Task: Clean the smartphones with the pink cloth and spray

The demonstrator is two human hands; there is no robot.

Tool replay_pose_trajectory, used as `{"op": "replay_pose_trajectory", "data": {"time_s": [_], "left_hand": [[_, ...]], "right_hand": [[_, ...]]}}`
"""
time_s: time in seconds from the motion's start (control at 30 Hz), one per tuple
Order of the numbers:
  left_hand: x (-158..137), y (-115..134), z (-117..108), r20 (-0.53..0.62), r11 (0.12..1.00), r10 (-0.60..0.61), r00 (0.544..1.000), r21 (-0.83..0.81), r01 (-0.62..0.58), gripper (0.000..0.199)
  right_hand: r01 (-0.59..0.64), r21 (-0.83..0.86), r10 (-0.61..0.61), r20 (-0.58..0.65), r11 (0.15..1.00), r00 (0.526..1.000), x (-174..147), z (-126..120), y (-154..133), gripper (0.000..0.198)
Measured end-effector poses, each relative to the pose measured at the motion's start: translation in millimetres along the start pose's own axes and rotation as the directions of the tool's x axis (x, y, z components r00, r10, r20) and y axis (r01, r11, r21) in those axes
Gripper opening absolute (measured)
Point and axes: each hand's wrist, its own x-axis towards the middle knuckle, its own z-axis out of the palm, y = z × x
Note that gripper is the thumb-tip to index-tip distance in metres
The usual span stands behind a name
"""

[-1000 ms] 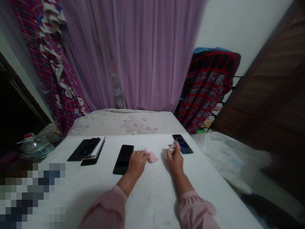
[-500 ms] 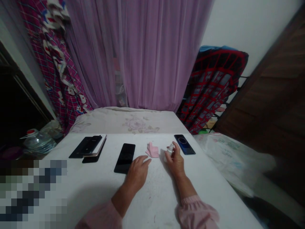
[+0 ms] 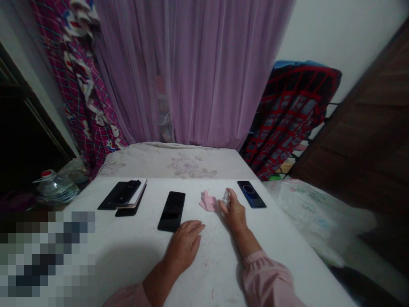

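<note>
My right hand (image 3: 234, 212) is wrapped round a small white spray bottle (image 3: 226, 198), which stands upright with its lower part hidden by the fingers. Just left of the bottle lies a folded pink cloth (image 3: 209, 202). My left hand (image 3: 187, 243) holds nothing; its fingers stretch to the right, low over the white tabletop. Beyond its knuckles a black smartphone (image 3: 171, 211) lies flat, its lower right corner close to the hand. A dark blue phone (image 3: 252, 194) with a ring on its back rests to the right of my right hand.
At the table's left is a stack of phones (image 3: 131, 194), dark ones and a white-edged one. A floral cloth (image 3: 185, 164) covers the far end of the white table (image 3: 128, 260). Purple curtains (image 3: 204, 76) hang behind. A large water bottle (image 3: 57, 187) stands off the left side.
My left hand has drawn back a little toward me, away from the pink cloth. My right hand still grips the spray bottle. The whole view has shifted slightly.
</note>
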Motion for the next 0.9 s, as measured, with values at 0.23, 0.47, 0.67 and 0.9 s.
{"op": "replay_pose_trajectory", "data": {"time_s": [0.23, 0.47, 0.67, 0.9], "left_hand": [[-0.6, -0.1, 0.4, 0.008, 1.0, -0.011, 1.0, 0.012, 0.011, 0.042], [-0.1, -0.3, 0.5, 0.003, 0.999, 0.008, 1.0, 0.033, -0.008, 0.041], [-0.5, 1.3, 2.5, -0.017, 0.991, 0.046, 0.999, 0.13, -0.044, 0.04], [-0.3, 2.7, 1.1, 0.009, 0.982, 0.056, 0.998, 0.178, -0.056, 0.04]], "right_hand": [[0.038, 0.006, -0.038, 0.053, 0.999, 0.998, 4.2, -3.2, 3.0, 0.053], [0.015, 0.007, -0.016, 0.08, 1.0, 0.997, 9.1, -4.1, 4.6, 0.051], [0.006, 0.029, -0.008, 0.063, 1.0, 0.998, 8.9, -5.2, 0.6, 0.055], [0.005, 0.063, -0.007, 0.035, 0.998, 0.999, 4.0, -7.7, -0.1, 0.06]]}}
